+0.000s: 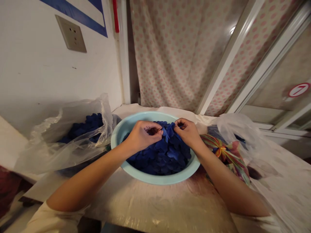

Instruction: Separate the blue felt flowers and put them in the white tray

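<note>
A light blue oval basin [160,180] stands on the table, filled with dark blue petal-like fabric pieces [157,158]. Over its far half, my left hand [147,134] pinches the left edge of a brighter blue piece [166,132] between thumb and fingers. My right hand [186,129] is closed on the right side of the blue material, a short distance from my left hand. Both hands are above the pile, and where the held material ends and the pile begins is hard to tell.
Left of the basin lies an open clear plastic bag [73,158] with more blue pieces [86,127]. To the right are a colourful tied cloth bundle [224,150] and another plastic bag [240,129]. A dotted curtain [170,55] hangs behind the table [155,207].
</note>
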{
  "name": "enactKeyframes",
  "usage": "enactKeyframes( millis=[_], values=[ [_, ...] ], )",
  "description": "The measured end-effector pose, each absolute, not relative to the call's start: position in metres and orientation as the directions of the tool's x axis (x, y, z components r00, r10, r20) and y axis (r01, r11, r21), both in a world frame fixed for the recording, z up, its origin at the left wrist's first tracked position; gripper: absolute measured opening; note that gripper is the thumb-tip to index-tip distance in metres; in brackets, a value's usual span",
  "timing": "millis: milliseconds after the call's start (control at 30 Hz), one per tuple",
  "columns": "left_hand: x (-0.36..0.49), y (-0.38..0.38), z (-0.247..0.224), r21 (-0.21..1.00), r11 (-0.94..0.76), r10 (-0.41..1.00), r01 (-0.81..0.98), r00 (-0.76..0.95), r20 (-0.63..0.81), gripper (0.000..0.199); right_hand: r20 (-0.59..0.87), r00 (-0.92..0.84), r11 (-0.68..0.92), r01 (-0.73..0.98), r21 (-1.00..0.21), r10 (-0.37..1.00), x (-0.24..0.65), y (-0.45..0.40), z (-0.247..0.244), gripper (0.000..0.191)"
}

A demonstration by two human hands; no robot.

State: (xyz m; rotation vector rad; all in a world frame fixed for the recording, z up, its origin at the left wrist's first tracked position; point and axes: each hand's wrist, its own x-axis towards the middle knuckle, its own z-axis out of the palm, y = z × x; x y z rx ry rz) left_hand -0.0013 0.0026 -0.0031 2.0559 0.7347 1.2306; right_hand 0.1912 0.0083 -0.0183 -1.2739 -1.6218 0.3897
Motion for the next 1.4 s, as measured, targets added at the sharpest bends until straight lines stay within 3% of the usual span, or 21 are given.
enactKeyframes(
  millis=[167,467,733,867,1000,1200,1400],
  values=[
    [-0.003,0.006,-0.006,0.701,-0.665,0.740,0.260,0.362,0.568,0.011,0.475,0.066,0.407,0.422,-0.810,0.878,0.191,0.009,-0.020,0.007],
    [-0.003,0.008,-0.005,0.763,-0.585,0.809,0.273,0.251,0.531,0.009,0.335,0.123,0.342,-0.042,-0.939,0.934,0.190,0.012,-0.020,0.004],
    [-0.003,0.009,-0.001,0.783,-0.567,0.823,0.256,0.135,0.552,0.013,0.257,0.127,0.279,-0.197,-0.940,0.958,0.192,0.014,-0.018,0.010],
    [-0.003,0.010,-0.001,0.774,-0.569,0.822,0.277,0.153,0.549,0.013,0.315,0.131,0.333,-0.150,-0.931,0.940,0.190,0.012,-0.018,0.011],
    [0.000,0.007,-0.005,0.714,-0.637,0.765,0.289,0.351,0.540,0.010,0.433,-0.018,0.433,0.019,-0.901,0.901,0.183,0.001,-0.016,0.011],
    [0.000,0.002,-0.006,0.626,-0.732,0.654,0.267,0.530,0.539,0.008,0.620,-0.268,0.676,0.304,-0.671,0.737,0.171,-0.016,-0.014,0.009],
    [-0.001,-0.001,-0.002,0.698,-0.689,0.656,0.196,0.576,0.487,0.019,0.689,-0.311,0.753,0.349,-0.558,0.655,0.172,-0.018,-0.014,0.009]
  ],
)
